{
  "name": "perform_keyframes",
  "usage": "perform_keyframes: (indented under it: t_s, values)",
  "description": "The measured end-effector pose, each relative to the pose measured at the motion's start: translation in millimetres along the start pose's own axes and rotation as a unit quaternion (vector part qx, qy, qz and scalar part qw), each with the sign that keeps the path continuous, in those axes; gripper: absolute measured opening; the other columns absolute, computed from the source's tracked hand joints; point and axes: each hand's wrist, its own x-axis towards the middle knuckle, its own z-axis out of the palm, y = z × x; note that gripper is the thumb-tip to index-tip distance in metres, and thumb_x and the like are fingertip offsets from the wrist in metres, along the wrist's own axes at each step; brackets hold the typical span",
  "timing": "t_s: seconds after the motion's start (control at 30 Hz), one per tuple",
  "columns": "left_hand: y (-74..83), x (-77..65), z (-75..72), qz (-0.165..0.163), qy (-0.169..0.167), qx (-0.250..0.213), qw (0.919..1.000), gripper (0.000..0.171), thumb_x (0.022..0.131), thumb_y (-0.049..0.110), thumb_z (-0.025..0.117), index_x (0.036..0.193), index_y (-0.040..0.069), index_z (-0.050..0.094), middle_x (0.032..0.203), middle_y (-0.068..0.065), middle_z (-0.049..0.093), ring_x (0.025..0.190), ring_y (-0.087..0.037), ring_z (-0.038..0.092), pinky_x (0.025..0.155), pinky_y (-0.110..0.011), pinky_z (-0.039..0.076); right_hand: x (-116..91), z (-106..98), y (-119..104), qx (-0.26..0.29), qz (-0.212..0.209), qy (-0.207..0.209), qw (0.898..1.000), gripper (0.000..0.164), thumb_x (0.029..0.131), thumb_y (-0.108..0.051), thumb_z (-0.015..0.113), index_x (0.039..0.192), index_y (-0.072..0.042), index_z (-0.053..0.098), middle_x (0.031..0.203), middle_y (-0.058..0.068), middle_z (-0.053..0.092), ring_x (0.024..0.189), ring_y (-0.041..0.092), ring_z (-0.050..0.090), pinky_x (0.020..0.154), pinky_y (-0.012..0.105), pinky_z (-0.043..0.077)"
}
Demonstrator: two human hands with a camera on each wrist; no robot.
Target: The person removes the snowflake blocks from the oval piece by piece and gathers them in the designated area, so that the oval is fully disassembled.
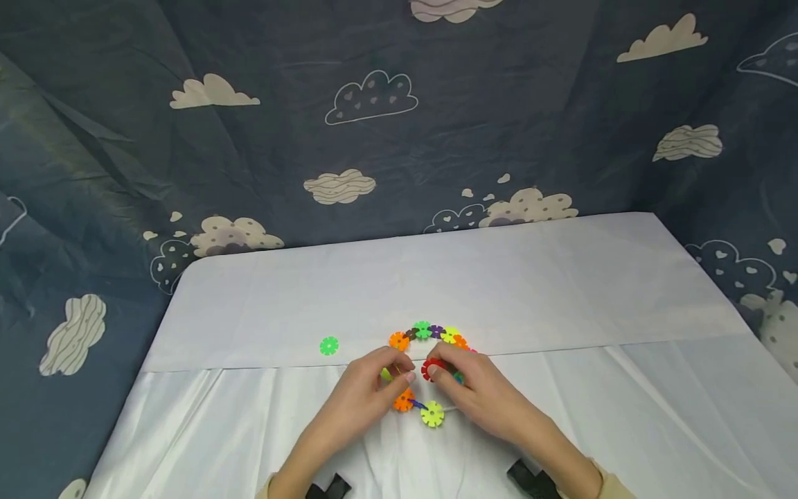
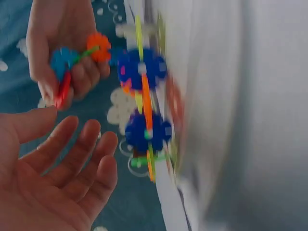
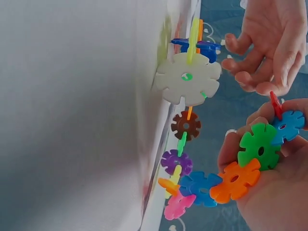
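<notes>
A chain of notched plastic flower discs in many colours forms a loop on the white cloth. My right hand [image 1: 483, 388] pinches a red disc [image 1: 428, 369] between thumb and fingers, at one end of the chain. Joined behind it, a blue disc [image 3: 288, 126], a green disc [image 3: 260, 147] and an orange disc [image 3: 236, 180] run along the palm. Facing it is my left hand [image 2: 62, 178], fingers loosely spread and holding nothing, its thumb tip close to the red disc. In the right wrist view, a white disc [image 3: 187, 86] stands in the chain nearest the camera.
A loose green disc [image 1: 329, 346] lies on the white-covered table [image 1: 262, 298], left of the loop. Dark cloth with a cloud print [image 1: 370, 100] hangs behind and beside the table. Black straps [image 1: 533, 478] show at both wrists.
</notes>
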Motion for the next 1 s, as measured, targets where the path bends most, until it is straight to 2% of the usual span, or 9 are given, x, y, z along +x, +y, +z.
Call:
perform_keyframes:
  t_s: [0.07, 0.23, 0.4, 0.5, 0.57, 0.67, 0.77, 0.9, 1.0]
  values:
    - [1.5, -0.6, 5.8, -0.002, -0.007, -0.014, 0.9999, 0.002, 0.095, 0.023, 0.066, 0.096, 0.023, 0.065, 0.087, 0.014, 0.061, 0.071, -0.011, 0.055, 0.061, -0.025, 0.046, -0.3, 1.2, -0.9, 0.002, -0.007, -0.007, 1.000, 0.013, 0.102, -0.028, 0.054, 0.093, -0.024, 0.062, 0.079, -0.011, 0.057, 0.074, 0.008, 0.054, 0.067, 0.028, 0.044]
    - [4.4, -1.1, 14.9, -0.005, -0.019, -0.043, 0.9989, 0.008, 0.095, 0.024, 0.067, 0.090, 0.025, 0.061, 0.085, 0.015, 0.062, 0.070, -0.009, 0.053, 0.060, -0.023, 0.045, -1.2, 4.2, -3.5, 0.006, -0.024, -0.024, 0.999, 0.016, 0.103, -0.028, 0.054, 0.088, -0.024, 0.060, 0.076, -0.012, 0.055, 0.071, 0.007, 0.053, 0.064, 0.027, 0.044]
    - [2.5, 0.2, 15.3, -0.017, -0.023, -0.094, 0.9952, 0.009, 0.095, 0.025, 0.067, 0.087, 0.023, 0.063, 0.082, 0.010, 0.063, 0.059, -0.007, 0.048, 0.055, -0.021, 0.041, -1.4, 2.8, -4.9, 0.007, -0.020, -0.030, 0.999, 0.014, 0.103, -0.029, 0.054, 0.090, -0.027, 0.060, 0.078, -0.011, 0.057, 0.071, 0.008, 0.053, 0.064, 0.027, 0.044]
    - [-0.6, 1.0, 13.2, -0.022, -0.023, -0.119, 0.9924, 0.012, 0.095, 0.028, 0.067, 0.085, 0.021, 0.065, 0.080, 0.006, 0.064, 0.055, -0.009, 0.050, 0.054, -0.021, 0.042, -1.2, 0.6, -4.8, -0.003, -0.008, -0.035, 0.999, 0.010, 0.102, -0.034, 0.054, 0.095, -0.033, 0.061, 0.086, -0.014, 0.063, 0.077, 0.008, 0.055, 0.069, 0.028, 0.045]
    - [-2.2, 1.9, 11.8, -0.022, -0.022, -0.130, 0.9910, 0.013, 0.095, 0.028, 0.067, 0.085, 0.020, 0.066, 0.082, 0.006, 0.065, 0.059, -0.013, 0.055, 0.055, -0.023, 0.045, -0.8, -1.0, -4.5, -0.019, -0.004, -0.040, 0.999, 0.009, 0.101, -0.039, 0.055, 0.099, -0.035, 0.063, 0.091, -0.018, 0.064, 0.082, 0.007, 0.056, 0.074, 0.030, 0.047]
    - [-3.6, 2.8, 10.2, -0.023, -0.021, -0.136, 0.9902, 0.013, 0.095, 0.027, 0.067, 0.085, 0.020, 0.067, 0.085, 0.006, 0.066, 0.070, -0.017, 0.059, 0.059, -0.026, 0.048, -0.8, -3.6, -3.6, -0.052, -0.002, -0.047, 0.998, 0.019, 0.098, -0.050, 0.056, 0.104, -0.034, 0.064, 0.097, -0.024, 0.061, 0.089, 0.005, 0.054, 0.079, 0.033, 0.047]
    - [-4.2, 3.1, 8.9, -0.027, -0.019, -0.135, 0.9903, 0.011, 0.095, 0.024, 0.066, 0.085, 0.020, 0.067, 0.086, 0.008, 0.066, 0.079, -0.016, 0.058, 0.067, -0.030, 0.049, -1.6, -6.9, -3.2, -0.071, 0.005, -0.057, 0.996, 0.027, 0.095, -0.054, 0.057, 0.109, -0.033, 0.066, 0.103, -0.024, 0.060, 0.093, 0.005, 0.053, 0.081, 0.034, 0.048]
    - [-4.8, 3.1, 7.4, -0.034, -0.022, -0.144, 0.9887, 0.010, 0.095, 0.023, 0.066, 0.086, 0.019, 0.066, 0.086, 0.006, 0.065, 0.082, -0.016, 0.058, 0.073, -0.031, 0.047, -1.9, -11.1, -2.5, -0.057, 0.009, -0.072, 0.996, 0.028, 0.095, -0.049, 0.061, 0.116, -0.032, 0.067, 0.110, -0.023, 0.061, 0.099, 0.005, 0.055, 0.087, 0.038, 0.048]
    - [-5.1, 2.5, 7.0, -0.037, -0.039, -0.157, 0.9860, 0.011, 0.097, 0.025, 0.064, 0.089, 0.017, 0.065, 0.088, 0.002, 0.065, 0.080, -0.020, 0.060, 0.069, -0.029, 0.047, -1.7, -13.4, -2.0, -0.031, 0.005, -0.089, 0.996, 0.031, 0.095, -0.045, 0.062, 0.120, -0.028, 0.067, 0.116, -0.022, 0.062, 0.107, 0.006, 0.056, 0.094, 0.042, 0.047]
